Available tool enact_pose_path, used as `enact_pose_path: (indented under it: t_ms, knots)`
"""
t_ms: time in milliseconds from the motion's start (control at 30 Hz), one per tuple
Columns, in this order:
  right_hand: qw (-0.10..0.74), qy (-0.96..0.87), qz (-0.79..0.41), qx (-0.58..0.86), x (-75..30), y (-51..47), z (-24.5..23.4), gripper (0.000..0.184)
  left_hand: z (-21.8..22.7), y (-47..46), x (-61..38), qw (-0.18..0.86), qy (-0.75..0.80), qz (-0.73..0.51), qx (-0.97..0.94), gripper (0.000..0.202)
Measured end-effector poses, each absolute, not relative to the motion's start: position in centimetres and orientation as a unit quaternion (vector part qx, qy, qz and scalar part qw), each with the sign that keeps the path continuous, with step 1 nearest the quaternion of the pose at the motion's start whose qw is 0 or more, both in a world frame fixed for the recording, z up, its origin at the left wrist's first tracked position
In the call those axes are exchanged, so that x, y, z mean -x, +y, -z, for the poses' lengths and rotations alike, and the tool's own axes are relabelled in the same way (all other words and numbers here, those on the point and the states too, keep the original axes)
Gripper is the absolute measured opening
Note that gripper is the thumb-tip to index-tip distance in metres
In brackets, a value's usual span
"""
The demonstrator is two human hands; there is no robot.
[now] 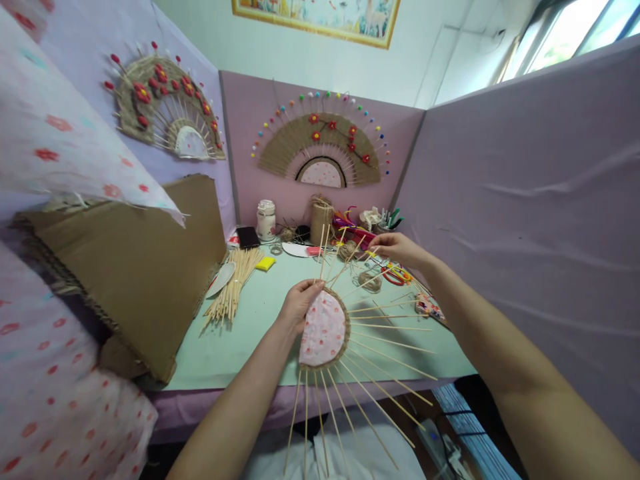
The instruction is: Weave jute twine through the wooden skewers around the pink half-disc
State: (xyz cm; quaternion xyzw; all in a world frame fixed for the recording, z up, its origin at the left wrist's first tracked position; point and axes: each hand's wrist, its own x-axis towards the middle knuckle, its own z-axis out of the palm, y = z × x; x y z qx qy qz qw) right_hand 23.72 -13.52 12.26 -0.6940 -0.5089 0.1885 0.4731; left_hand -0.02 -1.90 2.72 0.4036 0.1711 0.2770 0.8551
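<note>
My left hand (301,303) is closed on the upper edge of a half-round fan base (325,330). The base is covered in white cloth with red flowers and has a brown twine-like rim. Thin wooden sticks (390,363) spread from that rim like rays, over the table and past its front edge. Beyond the upper sticks, my right hand (397,248) is raised with thumb and fingers pinched together. Whatever lies between those fingertips is too fine to make out. A small coil of twine (370,281) lies on the table below my right hand.
A bundle of sticks (234,287) lies left, beside a yellow block (265,264) and a cardboard sheet (135,260). Along the back stand a white jar (266,221) and a twine spool (321,223). Scissors (395,275) lie right. Finished fans (320,143) hang on the partitions.
</note>
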Motion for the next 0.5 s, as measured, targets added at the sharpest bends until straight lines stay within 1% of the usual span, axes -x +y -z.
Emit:
enact_pose_path:
  t_ms: [133,300,500]
  knots:
    - [0.451,-0.54,-0.132,0.699,-22.7,-12.2,-14.5,0.029,-2.8,-2.1,0.0,0.857,0.169,-0.271,-0.404,0.032]
    - [0.439,-0.59,-0.073,0.674,-21.8,-11.2,-16.3,0.028,-2.7,-2.0,-0.1,0.857,0.161,-0.271,-0.408,0.033]
    - [0.45,-0.594,-0.092,0.66,-20.9,-12.0,-17.0,0.029,-2.2,-1.7,-0.2,0.857,0.163,-0.283,-0.398,0.032]
